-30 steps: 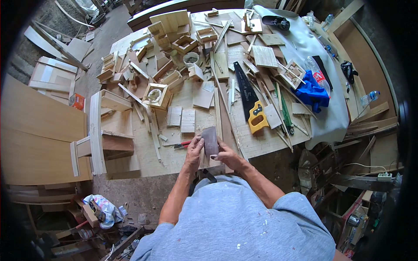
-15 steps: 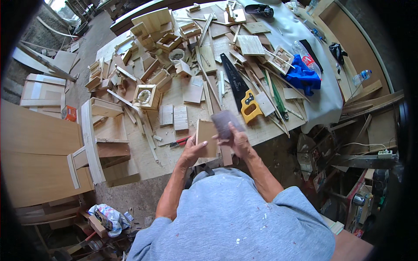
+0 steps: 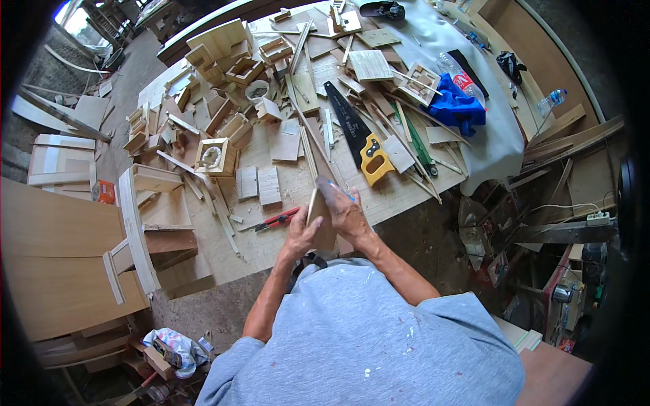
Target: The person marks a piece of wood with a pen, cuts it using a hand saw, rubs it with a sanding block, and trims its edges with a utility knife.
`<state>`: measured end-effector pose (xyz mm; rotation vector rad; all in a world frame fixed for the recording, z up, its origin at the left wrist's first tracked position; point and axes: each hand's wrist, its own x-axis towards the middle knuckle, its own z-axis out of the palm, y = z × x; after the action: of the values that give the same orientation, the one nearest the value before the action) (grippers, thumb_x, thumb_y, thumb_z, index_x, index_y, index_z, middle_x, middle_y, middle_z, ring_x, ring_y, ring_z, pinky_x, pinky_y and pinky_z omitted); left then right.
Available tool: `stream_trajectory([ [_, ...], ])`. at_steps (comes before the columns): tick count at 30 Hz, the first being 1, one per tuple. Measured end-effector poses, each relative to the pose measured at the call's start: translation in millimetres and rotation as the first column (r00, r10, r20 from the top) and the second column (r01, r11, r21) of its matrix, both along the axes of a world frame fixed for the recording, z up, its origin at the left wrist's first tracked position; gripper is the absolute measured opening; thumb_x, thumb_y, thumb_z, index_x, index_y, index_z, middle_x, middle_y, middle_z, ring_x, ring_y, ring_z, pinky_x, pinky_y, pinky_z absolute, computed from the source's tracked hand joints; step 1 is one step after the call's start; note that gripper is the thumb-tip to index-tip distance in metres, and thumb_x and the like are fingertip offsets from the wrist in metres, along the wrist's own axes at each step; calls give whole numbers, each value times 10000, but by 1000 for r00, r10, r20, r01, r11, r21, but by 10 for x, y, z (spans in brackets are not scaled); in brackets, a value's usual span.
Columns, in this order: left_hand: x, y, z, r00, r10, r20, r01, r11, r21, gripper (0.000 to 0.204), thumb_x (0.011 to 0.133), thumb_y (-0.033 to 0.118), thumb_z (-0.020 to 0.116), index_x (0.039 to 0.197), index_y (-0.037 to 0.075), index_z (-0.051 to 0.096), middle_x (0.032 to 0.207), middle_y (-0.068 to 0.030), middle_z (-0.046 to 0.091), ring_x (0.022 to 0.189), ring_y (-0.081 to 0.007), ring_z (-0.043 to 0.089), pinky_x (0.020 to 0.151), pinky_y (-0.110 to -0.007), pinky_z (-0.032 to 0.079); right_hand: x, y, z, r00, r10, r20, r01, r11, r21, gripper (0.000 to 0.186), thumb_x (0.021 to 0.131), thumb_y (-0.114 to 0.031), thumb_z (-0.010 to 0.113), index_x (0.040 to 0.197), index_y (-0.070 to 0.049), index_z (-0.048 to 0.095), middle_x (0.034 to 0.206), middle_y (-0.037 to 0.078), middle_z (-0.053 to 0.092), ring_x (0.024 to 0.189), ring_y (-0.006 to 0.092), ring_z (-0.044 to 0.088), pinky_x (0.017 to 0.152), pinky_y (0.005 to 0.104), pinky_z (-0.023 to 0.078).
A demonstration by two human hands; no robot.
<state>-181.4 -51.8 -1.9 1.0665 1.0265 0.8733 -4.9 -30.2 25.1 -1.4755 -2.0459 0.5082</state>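
Note:
My left hand grips a small thin wooden board, thumb on its near side, tilted up on edge just in front of my body. My right hand is closed on a flat grey-brown piece of sandpaper, pressed along the board's right side. Motion smears the sandpaper, and a bit of blue shows by the fingers. Beside my left hand a red utility knife lies on the workbench. Farther right rests a handsaw with a yellow handle.
Small wooden boxes and offcuts crowd the bench's left and far side. Two pale wood blocks lie ahead of my left hand. Long strips, a blue cloth and a plastic bottle are at the right.
The board has turned from lying face-up to standing steeply on edge. My right hand has brought the sandpaper left against it. The view has shifted slightly, showing more of the red knife.

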Motion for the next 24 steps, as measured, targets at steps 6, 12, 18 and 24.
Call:
stream_trajectory([
  [6,16,-64,114,992,-30,-123,33,999,24,352,927,83,605,1250,-6,496,1069,-47,603,968,-115,556,828,-285,480,161,31,222,930,-309,-198,6,553,-833,342,984,-220,450,1264,-53,555,1188,271,583,1124,365,571,1028,428,379],
  [12,-29,-14,57,995,68,-69,-68,998,-7,350,920,67,582,1250,-6,495,1058,-77,611,963,-141,559,852,-296,469,-149,-102,169,991,49,-126,-35,994,108,301,967,-260,491,1177,-71,595,1193,234,593,1127,349,562,1029,422,373],
  [18,-151,-148,105,994,108,-29,-109,994,-17,396,911,102,620,1277,-7,516,1104,-72,632,992,-134,586,885,-294,480,194,41,-122,964,-247,-98,187,893,-410,313,948,-269,510,1082,-21,645,1038,239,654,1020,387,615,918,464,447],
  [24,-554,-178,31,950,214,-226,-215,976,24,338,898,118,637,1191,-35,570,1086,-111,647,970,-161,610,864,-309,494,758,221,-429,807,-585,-87,558,801,-216,407,822,-343,707,902,53,661,854,272,668,822,395,671,706,437,514],
])
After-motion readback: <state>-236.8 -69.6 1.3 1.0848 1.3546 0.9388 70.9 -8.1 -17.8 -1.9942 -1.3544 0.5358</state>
